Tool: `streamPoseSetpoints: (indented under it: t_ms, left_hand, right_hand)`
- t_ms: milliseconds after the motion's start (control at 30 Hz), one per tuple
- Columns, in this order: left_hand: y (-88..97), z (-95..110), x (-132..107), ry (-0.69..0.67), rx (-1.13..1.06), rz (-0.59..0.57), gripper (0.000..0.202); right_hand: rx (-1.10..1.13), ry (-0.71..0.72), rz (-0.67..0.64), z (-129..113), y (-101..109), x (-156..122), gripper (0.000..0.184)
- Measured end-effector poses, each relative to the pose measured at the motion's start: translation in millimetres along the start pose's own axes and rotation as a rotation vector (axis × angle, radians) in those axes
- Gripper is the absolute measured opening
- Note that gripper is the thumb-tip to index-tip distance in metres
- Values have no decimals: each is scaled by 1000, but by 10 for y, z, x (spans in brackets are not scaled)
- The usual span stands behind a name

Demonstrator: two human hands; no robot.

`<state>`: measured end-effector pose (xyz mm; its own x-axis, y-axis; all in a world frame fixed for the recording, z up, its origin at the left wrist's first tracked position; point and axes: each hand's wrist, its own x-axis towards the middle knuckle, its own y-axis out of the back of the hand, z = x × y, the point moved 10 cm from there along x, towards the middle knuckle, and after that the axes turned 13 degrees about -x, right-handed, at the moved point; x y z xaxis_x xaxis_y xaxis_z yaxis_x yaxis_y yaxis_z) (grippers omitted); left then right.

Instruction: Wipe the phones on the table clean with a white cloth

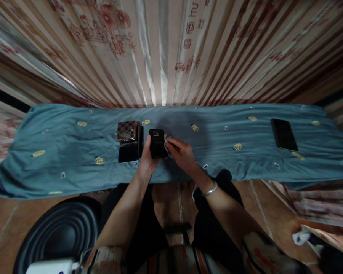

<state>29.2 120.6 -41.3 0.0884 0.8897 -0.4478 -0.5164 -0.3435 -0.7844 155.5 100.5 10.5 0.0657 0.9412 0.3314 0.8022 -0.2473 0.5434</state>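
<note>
My left hand (147,158) is wrapped round a small black folded phone (157,143) and holds it upright over the blue cloth-covered table (74,148). My right hand (182,154) is closed on a small white cloth (167,141) pressed against the phone's right side. A silver bracelet (209,189) sits on my right wrist. Just left of the held phone lies a stack of phones (130,141), the top one with a checkered back.
A black phone (284,134) lies flat at the table's right end. Striped patterned curtains (165,49) hang behind the table. A black ribbed round object (60,232) sits on the tiled floor at lower left. My dark-trousered knees are under the table edge.
</note>
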Motion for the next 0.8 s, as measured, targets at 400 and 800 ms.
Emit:
streamPoseSetpoints:
  t_ms: [400, 800]
  left_hand:
    - [-97, -91, -82, 20, 55, 28, 35]
    - [-21, -244, -103, 75, 135, 4, 31]
  right_hand:
    - [130, -174, 30, 265, 16, 64, 26]
    - [59, -131, 111, 242, 158, 132, 28]
